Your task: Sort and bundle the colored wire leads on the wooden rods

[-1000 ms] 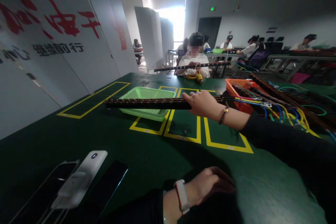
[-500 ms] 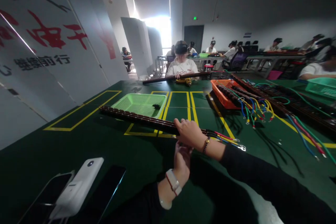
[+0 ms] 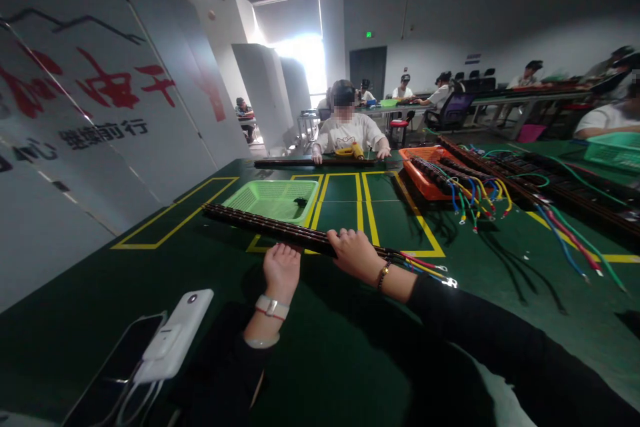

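A long dark wire bundle (image 3: 260, 221) lies slantwise in front of me, above the green table. Near its right end, my right hand (image 3: 353, 252) is wrapped round it from above. Red, yellow, blue and white leads with metal lugs (image 3: 445, 275) come out beyond that hand. My left hand (image 3: 283, 268) is just below the middle of the bundle, fingers curled toward its lower edge; the fingertips are close to it, and whether they grip it is unclear. Behind the bundle's left half stands a light green basket (image 3: 265, 199) with a small black item (image 3: 301, 202) in it.
An orange basket (image 3: 425, 180) holds more bundles with coloured leads at the right. Across the table (image 3: 165, 273) a person (image 3: 345, 130) has both hands by another long bundle (image 3: 295, 163) and a yellow tool (image 3: 356, 151). A white power bank (image 3: 177, 333) and phone (image 3: 120, 353) lie at lower left.
My left hand has moved left along the bundle, away from my right hand, which still holds it. The person opposite has lowered the other bundle and moved their hands apart.
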`<state>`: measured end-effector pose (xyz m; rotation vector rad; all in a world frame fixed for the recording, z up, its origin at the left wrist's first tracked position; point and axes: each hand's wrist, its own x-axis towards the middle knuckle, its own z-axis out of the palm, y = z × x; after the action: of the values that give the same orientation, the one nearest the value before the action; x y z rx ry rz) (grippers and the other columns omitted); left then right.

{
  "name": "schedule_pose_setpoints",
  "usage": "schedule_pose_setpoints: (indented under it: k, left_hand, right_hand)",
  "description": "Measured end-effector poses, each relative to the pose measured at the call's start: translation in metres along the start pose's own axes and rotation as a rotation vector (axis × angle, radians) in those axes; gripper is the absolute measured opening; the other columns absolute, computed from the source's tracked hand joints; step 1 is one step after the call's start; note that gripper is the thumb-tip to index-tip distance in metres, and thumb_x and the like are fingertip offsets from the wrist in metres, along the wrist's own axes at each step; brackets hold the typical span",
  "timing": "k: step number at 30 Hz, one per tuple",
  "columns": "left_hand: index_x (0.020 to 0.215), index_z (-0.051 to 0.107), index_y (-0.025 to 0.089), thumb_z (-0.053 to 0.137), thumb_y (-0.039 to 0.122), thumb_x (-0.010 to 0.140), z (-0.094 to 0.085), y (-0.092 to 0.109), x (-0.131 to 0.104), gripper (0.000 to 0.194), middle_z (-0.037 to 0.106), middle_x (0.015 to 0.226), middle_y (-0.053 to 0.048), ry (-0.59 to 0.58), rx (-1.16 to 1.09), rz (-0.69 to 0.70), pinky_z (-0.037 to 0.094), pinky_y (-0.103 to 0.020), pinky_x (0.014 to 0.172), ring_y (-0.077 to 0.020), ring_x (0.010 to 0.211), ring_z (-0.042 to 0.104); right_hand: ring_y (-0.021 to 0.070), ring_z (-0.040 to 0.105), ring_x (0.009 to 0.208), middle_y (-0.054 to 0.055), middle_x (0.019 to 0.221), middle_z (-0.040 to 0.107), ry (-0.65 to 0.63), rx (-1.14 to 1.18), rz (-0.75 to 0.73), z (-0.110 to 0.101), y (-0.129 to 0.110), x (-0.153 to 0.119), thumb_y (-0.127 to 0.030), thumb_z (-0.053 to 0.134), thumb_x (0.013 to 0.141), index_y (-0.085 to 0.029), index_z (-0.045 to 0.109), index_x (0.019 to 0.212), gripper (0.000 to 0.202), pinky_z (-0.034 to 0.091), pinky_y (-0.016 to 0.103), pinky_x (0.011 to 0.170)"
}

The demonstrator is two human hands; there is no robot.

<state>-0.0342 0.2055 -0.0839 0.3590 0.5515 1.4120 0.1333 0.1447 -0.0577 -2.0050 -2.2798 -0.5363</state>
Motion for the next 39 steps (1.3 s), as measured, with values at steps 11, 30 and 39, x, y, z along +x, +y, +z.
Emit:
schedule_pose_setpoints:
  k: [11,30,39]
  left_hand:
    - [0.085,0.054,0.017,0.049,0.023,0.075,-0.028,0.003,-0.059,0.013,0.059,0.091,-0.004,0.063,0.091,-0.144,0.054,-0.024,0.087,-0.0093,0.095,0.058]
    - [0.098,0.053,0.019,0.050,0.016,0.070,-0.018,-0.011,-0.164,0.028,0.060,0.103,-0.004,0.110,0.399,-0.367,0.054,-0.023,0.081,-0.0103,0.093,0.062]
    - [0.077,0.053,0.014,0.042,0.033,0.075,0.051,-0.024,-0.246,0.023,0.060,0.074,-0.004,-0.737,0.285,-0.867,0.048,-0.020,0.070,-0.0113,0.071,0.062]
  right_hand:
    - [0.0170,0.051,0.092,0.010,0.105,0.049,-0.004,0.014,-0.057,0.022,-0.012,-0.055,-0.050,0.043,0.081,-0.024,0.036,0.123,0.049,0.044,0.031,0.077]
    - [0.0148,0.056,0.090,0.010,0.095,0.055,-0.047,0.174,-0.114,0.047,-0.036,-0.044,-0.059,0.052,0.075,-0.017,0.044,0.113,0.058,0.043,0.030,0.085]
    - [0.0118,0.048,0.110,0.007,0.118,0.051,0.173,0.564,-0.137,0.030,0.028,-0.094,-0.061,0.031,0.085,-0.024,0.046,0.122,0.054,0.040,0.031,0.102]
